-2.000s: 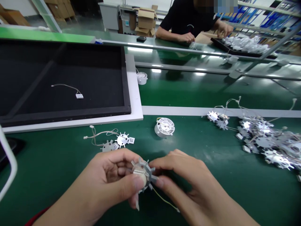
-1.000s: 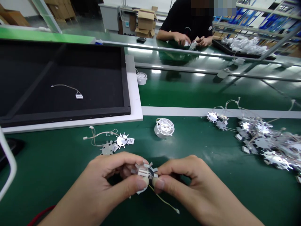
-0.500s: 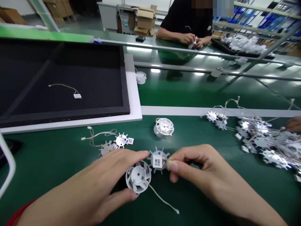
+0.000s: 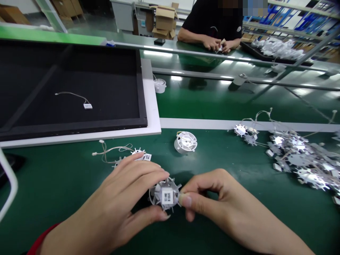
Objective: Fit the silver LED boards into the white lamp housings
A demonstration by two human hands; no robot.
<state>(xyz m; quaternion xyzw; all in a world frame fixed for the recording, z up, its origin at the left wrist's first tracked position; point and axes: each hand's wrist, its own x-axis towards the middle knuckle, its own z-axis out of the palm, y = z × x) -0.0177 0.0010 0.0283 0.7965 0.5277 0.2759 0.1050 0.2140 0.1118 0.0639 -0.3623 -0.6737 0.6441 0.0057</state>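
Note:
A grey finned metal disc [image 4: 166, 194] with a white QR label faces up between my hands. Its spokes stick out all round. Behind it sits a round white plastic fan housing [image 4: 152, 197], mostly hidden, with only its rim showing at the left. My left hand [image 4: 114, 202] wraps the housing from the left, thumb beneath and fingers above. My right hand [image 4: 209, 194] pinches the disc's right edge between thumb and forefinger. The fan's wire is hidden.
A white fan unit [image 4: 185, 142] stands on the green mat, and a wired disc set [image 4: 139, 154] lies under my left fingers. A tangled pile of discs and wires [image 4: 294, 159] lies right. A black foam-lined tray [image 4: 79, 88] sits left. A co-worker's hands [image 4: 216, 44] work beyond.
The finned disc and white fan, apart half a second ago, now sit stacked together between my hands. My right hand has moved left, bringing the disc onto the fan.

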